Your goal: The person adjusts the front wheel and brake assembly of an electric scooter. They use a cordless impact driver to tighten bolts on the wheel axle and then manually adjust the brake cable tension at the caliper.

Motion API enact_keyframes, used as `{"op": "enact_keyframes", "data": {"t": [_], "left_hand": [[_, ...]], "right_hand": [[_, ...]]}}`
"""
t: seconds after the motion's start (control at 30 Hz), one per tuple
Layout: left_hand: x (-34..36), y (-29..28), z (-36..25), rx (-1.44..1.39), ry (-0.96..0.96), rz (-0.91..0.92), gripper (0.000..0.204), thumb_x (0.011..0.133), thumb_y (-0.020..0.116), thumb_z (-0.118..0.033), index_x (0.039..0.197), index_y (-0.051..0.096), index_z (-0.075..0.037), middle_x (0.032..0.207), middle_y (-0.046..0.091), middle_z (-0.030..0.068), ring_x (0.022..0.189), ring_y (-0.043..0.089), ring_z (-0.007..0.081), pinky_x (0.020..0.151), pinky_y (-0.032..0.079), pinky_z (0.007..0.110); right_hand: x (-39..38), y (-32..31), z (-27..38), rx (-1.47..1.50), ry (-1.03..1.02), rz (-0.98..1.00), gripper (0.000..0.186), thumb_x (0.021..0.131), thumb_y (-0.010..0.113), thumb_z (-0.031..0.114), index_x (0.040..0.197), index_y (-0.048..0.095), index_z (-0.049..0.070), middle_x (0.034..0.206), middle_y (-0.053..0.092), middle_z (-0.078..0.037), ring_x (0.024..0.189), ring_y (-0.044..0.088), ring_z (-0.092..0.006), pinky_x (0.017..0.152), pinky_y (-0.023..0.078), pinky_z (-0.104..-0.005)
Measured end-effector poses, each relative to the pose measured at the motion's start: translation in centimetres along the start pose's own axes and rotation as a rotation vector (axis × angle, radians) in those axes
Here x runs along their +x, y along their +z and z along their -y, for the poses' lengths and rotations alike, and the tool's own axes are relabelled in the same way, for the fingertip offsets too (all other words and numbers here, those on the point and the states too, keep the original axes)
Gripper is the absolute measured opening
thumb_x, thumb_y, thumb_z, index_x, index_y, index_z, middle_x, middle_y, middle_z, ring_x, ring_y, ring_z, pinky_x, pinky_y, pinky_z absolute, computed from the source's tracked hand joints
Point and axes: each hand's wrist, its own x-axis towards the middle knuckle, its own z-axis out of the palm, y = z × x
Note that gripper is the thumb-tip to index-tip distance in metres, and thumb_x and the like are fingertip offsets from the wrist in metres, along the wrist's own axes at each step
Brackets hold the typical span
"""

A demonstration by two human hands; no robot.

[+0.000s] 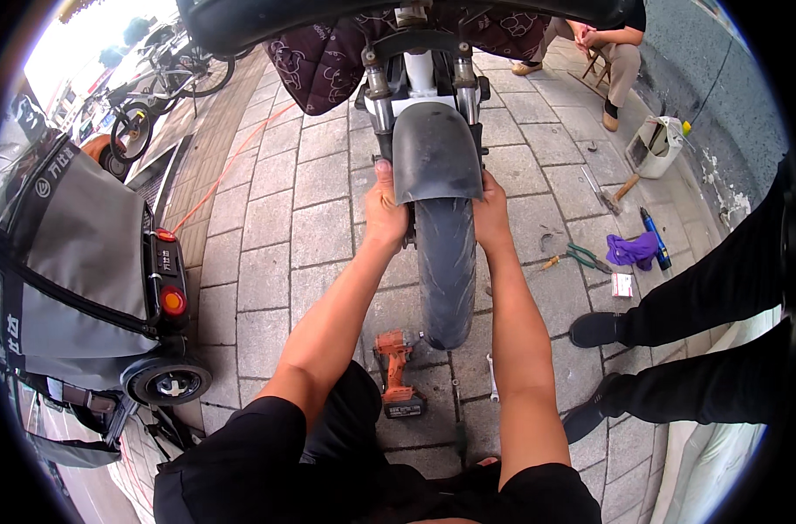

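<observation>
At the left, a grey covered vehicle (92, 236) takes up the most room, parked beside the two-wheeler (422, 74), whose front end faces the person and lies within reach of both arms. A bystander's black-trousered legs (712, 279) stand at the right, near the loose tools. The front wheel (446, 271) sits upright between the person's forearms, its upper part under the dark mudguard (435, 153) and between the fork legs (380, 109). The left hand (382, 208) lies against one side of it, thumb up by the fork's lower end, and the right hand (492, 214) against the other, probably so that the wheel is steadied evenly; the fingers are mostly hidden, so I cannot tell how far either grip is closed. A white jug (657, 147) stands by the wall, likely out of the way. The orange power driver (396, 371) lies just beside the tyre's lower end, seemingly for easy reach. Farther right lie a hammer (626, 186), a purple cloth (632, 251) and green-handled pliers (587, 258); a slim spanner (492, 377) rests by the right forearm, and a small box (622, 285) below the cloth.
</observation>
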Motion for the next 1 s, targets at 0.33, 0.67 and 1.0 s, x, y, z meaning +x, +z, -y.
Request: {"op": "enact_keyframes", "data": {"t": [0.33, 0.67, 1.0], "left_hand": [[0.0, 0.0, 0.1, -0.056, -0.006, -0.021, 0.091, 0.105, 0.029, -0.074, 0.115, 0.071, 0.006, 0.102, 0.071, 0.0154, 0.097, 0.063, 0.0218, 0.089, 0.051, 0.037], [0.0, -0.2, 0.7, -0.024, -0.003, 0.008, 0.091, 0.106, 0.026, -0.073, 0.114, 0.071, 0.006, 0.101, 0.071, 0.015, 0.095, 0.062, 0.0218, 0.089, 0.05, 0.036], [0.1, -0.7, -0.1, -0.021, -0.053, 0.045, 0.094, 0.105, 0.025, -0.075, 0.108, 0.073, 0.006, 0.097, 0.07, 0.015, 0.094, 0.061, 0.0194, 0.085, 0.051, 0.036]], "right_hand": [[-0.2, 0.2, 2.6, 0.02, 0.045, 0.019, 0.023, 0.104, 0.06, 0.022, 0.105, 0.065, 0.0, 0.075, 0.062, -0.001, 0.063, 0.053, -0.0086, 0.057, 0.043, -0.0278], [-0.6, 0.3, 3.2, 0.033, 0.067, 0.007, 0.016, 0.101, 0.061, 0.014, 0.106, 0.066, -0.001, 0.075, 0.062, 0.0, 0.064, 0.054, -0.0094, 0.059, 0.044, -0.0282], [-0.8, 0.5, 1.2, 0.095, -0.031, -0.021, 0.029, 0.106, 0.062, 0.026, 0.11, 0.067, -0.002, 0.078, 0.064, 0.0, 0.066, 0.053, -0.007, 0.058, 0.043, -0.0274]]}}
